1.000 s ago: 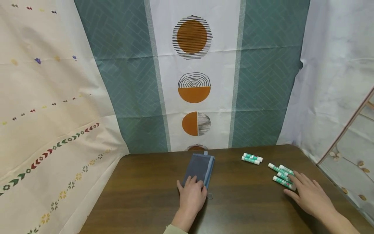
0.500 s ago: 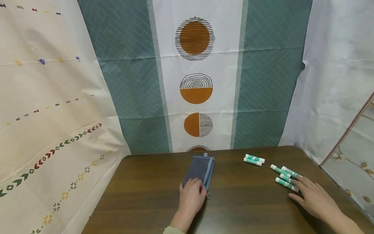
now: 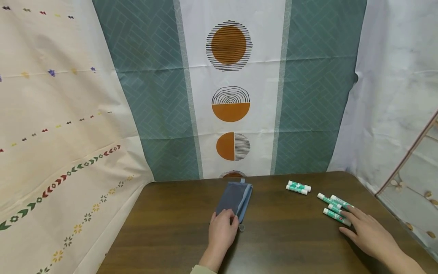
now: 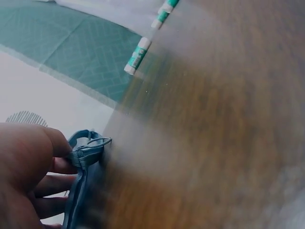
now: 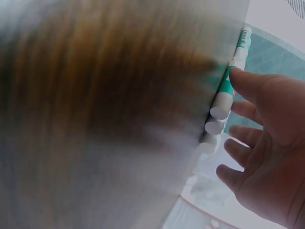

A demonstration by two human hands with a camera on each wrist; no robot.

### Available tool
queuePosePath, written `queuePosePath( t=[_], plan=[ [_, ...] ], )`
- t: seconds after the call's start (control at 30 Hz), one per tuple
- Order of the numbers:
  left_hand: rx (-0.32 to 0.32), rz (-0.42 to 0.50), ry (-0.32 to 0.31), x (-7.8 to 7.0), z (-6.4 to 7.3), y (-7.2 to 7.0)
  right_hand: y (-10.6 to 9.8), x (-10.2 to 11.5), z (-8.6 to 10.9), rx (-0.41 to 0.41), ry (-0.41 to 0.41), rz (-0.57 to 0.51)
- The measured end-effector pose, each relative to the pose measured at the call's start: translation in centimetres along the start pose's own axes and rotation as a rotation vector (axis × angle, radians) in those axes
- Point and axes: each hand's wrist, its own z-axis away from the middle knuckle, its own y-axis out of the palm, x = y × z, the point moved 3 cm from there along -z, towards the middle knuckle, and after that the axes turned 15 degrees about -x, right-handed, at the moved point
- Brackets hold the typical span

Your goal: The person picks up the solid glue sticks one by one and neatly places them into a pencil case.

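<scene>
A dark blue zippered pouch (image 3: 232,197) lies flat on the table at the middle. My left hand (image 3: 221,230) grips its near end; in the left wrist view thumb and forefinger pinch the corner beside the zipper, whose ring pull (image 4: 99,141) sticks out. At the right, my right hand (image 3: 371,233) reaches over a small group of green-and-white tubes like glue sticks (image 3: 334,215), fingers spread and relaxed. In the right wrist view the thumb lies close along the nearest tube (image 5: 221,106), and the hand holds nothing.
Two more of these tubes (image 3: 297,187) lie side by side near the table's back edge, between pouch and group. The brown wooden table (image 3: 164,220) ends at a patterned cloth (image 3: 157,95) behind, with further cloths hanging on both sides.
My left hand has closed its fingers on the pouch's near end, and the ring pull has shifted slightly left. The right hand has drawn back a little among the tubes. The view has shifted slightly.
</scene>
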Motion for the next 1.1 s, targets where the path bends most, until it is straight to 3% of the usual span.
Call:
queuePosePath(
  t=[0.2,0.53,0.83,1.1],
  plan=[
    [-0.026,-0.013,-0.014,0.09,-0.06,-0.10,-0.15,0.25,-0.07,-0.041,-0.021,-0.003],
    [-0.088,-0.042,-0.005,0.19,0.02,-0.15,-0.11,0.18,-0.27,-0.009,-0.005,0.009],
    [-0.126,-0.029,-0.056,0.40,0.13,-0.21,0.06,0.42,-0.40,-0.046,-0.024,-0.006],
    [-0.175,0.018,-0.113,0.60,-0.09,-0.10,0.10,0.24,-0.72,-0.018,0.011,0.003]
  ],
)
